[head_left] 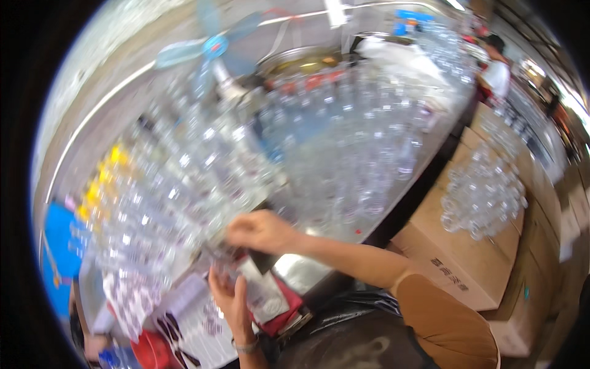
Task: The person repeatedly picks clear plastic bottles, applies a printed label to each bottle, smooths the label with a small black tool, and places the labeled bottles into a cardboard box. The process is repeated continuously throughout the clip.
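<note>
In my left hand is a small clear vessel, glass or plastic, with faint purple marks. Its outline is blurred, and my fingers curl around its lower part. Just above and to the right, my right hand is closed with the fingers curled in; whatever they pinch is too blurred to make out. Right behind both hands stand dense rows of clear bottle-like vessels on the table. Below the hands lie a white sheet with dark markings and a red cloth.
A blue-bladed fan stands at the back, beside a round metal pan. Yellow pieces line the left side. On the right, clear glassware rests on cardboard boxes. A red tub sits lower left; another person is far right.
</note>
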`<act>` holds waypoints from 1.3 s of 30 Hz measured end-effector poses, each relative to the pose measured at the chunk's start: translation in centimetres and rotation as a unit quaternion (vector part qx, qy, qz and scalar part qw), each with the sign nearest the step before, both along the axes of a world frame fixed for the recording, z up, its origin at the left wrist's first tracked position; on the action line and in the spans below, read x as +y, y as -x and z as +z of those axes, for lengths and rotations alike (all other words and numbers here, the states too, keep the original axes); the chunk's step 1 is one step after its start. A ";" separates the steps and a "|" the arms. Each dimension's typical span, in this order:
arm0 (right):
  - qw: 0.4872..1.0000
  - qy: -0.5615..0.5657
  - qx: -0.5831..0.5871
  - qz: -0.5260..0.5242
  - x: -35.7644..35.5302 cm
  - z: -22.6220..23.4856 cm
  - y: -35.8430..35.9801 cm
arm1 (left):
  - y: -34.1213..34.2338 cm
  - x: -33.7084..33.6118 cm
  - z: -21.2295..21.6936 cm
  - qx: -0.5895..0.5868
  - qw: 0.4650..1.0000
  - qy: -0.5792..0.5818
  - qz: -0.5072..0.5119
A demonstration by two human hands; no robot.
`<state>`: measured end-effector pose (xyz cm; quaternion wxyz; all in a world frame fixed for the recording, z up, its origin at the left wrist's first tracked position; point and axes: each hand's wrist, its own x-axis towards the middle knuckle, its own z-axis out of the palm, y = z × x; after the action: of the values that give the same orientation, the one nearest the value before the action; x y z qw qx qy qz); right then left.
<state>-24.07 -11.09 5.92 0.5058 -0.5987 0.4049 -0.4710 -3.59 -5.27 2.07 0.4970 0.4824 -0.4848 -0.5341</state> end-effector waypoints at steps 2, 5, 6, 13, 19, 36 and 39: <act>0.996 0.087 0.024 -0.020 0.9 2.7 -1.0 | 0.9 1.5 1.3 -0.001 0.997 0.071 -0.021; 0.981 0.129 0.143 0.009 3.7 6.2 -0.5 | 0.7 3.4 1.1 -0.112 0.983 0.138 -0.041; 0.977 0.136 0.163 0.005 4.9 6.3 -0.4 | 0.7 4.0 0.9 -0.154 0.974 0.162 -0.040; 0.952 0.210 0.165 -0.151 15.3 8.2 6.2 | 2.3 6.0 3.5 -0.186 0.940 0.268 -0.102; 0.739 0.235 0.388 -0.498 20.7 15.3 18.3 | 3.2 5.3 2.6 -0.184 0.947 0.234 -0.121; 0.659 0.008 0.485 -0.575 4.9 2.8 44.3 | 6.0 3.2 0.5 -0.244 0.947 0.129 -0.164; 0.683 0.013 0.482 -0.549 3.5 3.1 44.4 | 6.6 3.2 1.0 -0.262 0.945 0.107 -0.164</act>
<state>-68.47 -7.64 8.98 -0.1165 -0.4198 0.8426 -0.3164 -10.17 -2.11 3.05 0.3068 0.4630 -0.7248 -0.4077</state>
